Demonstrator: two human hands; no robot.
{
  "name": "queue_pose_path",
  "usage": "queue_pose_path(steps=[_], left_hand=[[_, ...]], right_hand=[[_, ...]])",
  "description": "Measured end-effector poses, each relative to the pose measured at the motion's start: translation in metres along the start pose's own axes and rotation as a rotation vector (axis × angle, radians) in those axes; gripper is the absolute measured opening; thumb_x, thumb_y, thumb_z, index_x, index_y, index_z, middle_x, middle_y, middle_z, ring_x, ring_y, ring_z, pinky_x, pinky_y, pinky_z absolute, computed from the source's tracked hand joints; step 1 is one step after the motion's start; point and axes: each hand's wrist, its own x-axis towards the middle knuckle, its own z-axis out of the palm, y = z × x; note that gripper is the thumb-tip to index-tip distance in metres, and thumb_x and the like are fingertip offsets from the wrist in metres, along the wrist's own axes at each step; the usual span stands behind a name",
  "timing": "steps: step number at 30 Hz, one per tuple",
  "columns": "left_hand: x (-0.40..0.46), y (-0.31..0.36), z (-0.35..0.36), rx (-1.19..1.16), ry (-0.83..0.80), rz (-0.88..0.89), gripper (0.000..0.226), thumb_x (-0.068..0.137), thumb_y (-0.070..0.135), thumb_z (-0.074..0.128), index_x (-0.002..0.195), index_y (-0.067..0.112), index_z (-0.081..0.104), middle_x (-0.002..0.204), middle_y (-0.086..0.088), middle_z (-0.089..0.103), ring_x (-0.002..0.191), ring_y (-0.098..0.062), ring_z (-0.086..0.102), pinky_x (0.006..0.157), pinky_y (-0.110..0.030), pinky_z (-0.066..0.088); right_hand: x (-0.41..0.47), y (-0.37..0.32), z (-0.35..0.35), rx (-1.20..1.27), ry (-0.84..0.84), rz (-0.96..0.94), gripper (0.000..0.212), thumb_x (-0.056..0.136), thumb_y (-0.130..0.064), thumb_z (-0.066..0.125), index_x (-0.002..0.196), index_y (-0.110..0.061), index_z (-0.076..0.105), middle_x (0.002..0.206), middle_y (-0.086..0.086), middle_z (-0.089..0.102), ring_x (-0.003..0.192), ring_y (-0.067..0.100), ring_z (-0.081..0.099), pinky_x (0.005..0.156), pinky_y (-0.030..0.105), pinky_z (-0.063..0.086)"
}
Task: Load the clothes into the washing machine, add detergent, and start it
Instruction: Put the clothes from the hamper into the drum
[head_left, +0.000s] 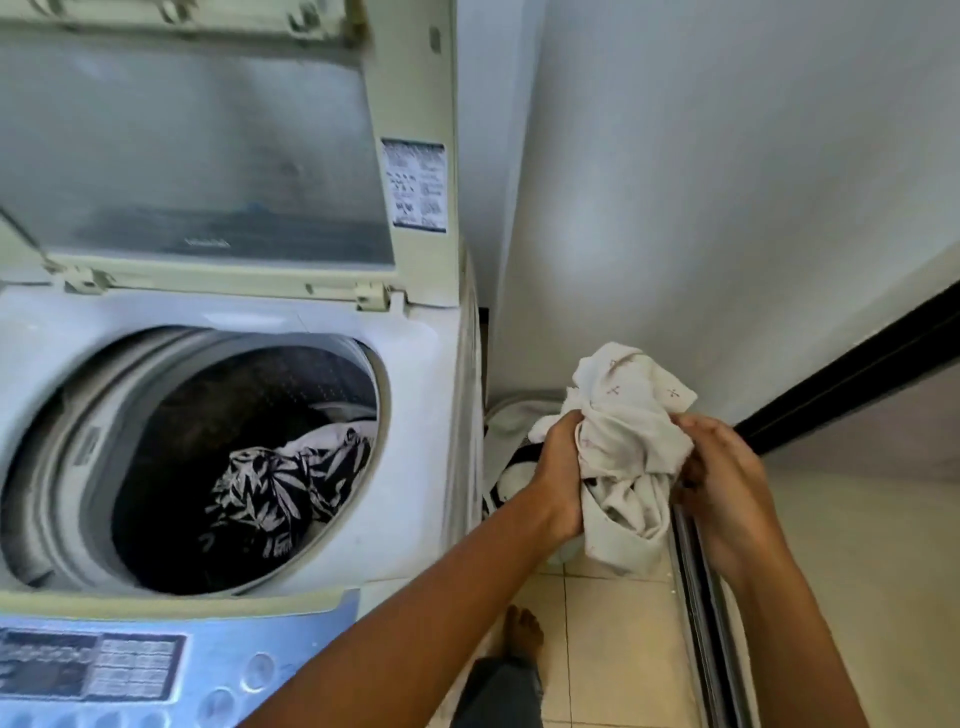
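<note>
Head view, single frame, looking down past both forearms.

Left hand (558, 475): fingers curled tight, clamped on the left side of a white garment (631, 441). Right hand (727, 483): fingers bent inward, gripping the same garment from its right side. Both hands bare, held level with each other, to the right of the washing machine (441, 415) and apart from it.

White garment: bunched, crumpled, small faint cross-like marks printed on the cloth; upper part rises above the hands, lower folds hang below them.

Washing machine: top-loading, white body, lid (208, 156) raised upright at the back. Drum (171, 441) open and dark inside. Black-and-white leaf-print garment (280, 488) lies in the drum, toward its right side.

Control panel (104, 670): pale blue, along the front edge, with a display block and round buttons; lettering too blurred to read.

Sticker (414, 184): white, with dark print, on the right frame of the lid; text not legible. A small brand mark low on the lid window, unreadable.

More laundry (511, 467): white and striped cloth, piled on the floor just beside the machine, partly hidden behind the left hand.

Room: white wall (727, 182) behind; floor (597, 623) of pale tiles; dark sliding-door track (701, 597) running along the floor at right. Bare foot (522, 631) on the tiles below the arms.
</note>
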Motion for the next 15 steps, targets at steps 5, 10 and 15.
queue_pose_path(steps=[5, 10, 15], left_hand=[[-0.043, 0.038, -0.025, -0.118, -0.158, 0.078, 0.047, 0.097, 0.038, 0.038, 0.108, 0.004, 0.069, 0.108, -0.014, 0.067, 0.098, -0.025, 0.065, 0.094, -0.034, 0.050], [-0.095, 0.086, -0.061, -0.202, -0.163, 0.241, 0.051, 0.100, 0.036, 0.025, 0.130, 0.006, 0.054, 0.131, -0.019, 0.057, 0.120, -0.031, 0.055, 0.105, -0.039, 0.042], [-0.132, 0.127, -0.094, -0.238, -0.142, 0.401, 0.060, 0.100, 0.039, 0.024, 0.083, 0.006, 0.071, 0.064, -0.011, 0.071, 0.055, -0.023, 0.068, 0.054, -0.025, 0.055]], right_hand=[[-0.042, -0.020, 0.033, 0.044, 0.026, -0.044, 0.022, 0.090, -0.014, 0.058, 0.111, -0.016, 0.054, 0.094, 0.005, 0.063, 0.077, 0.017, 0.060, 0.062, 0.029, 0.052], [-0.086, -0.037, 0.086, -0.068, -0.227, 0.004, 0.023, 0.092, -0.027, 0.058, 0.109, -0.013, 0.061, 0.100, 0.006, 0.069, 0.084, 0.016, 0.066, 0.068, 0.031, 0.053], [-0.111, -0.057, 0.157, -0.109, -0.395, -0.095, 0.012, 0.093, -0.026, 0.056, 0.090, -0.016, 0.061, 0.076, 0.000, 0.069, 0.065, 0.009, 0.066, 0.054, 0.022, 0.050]])
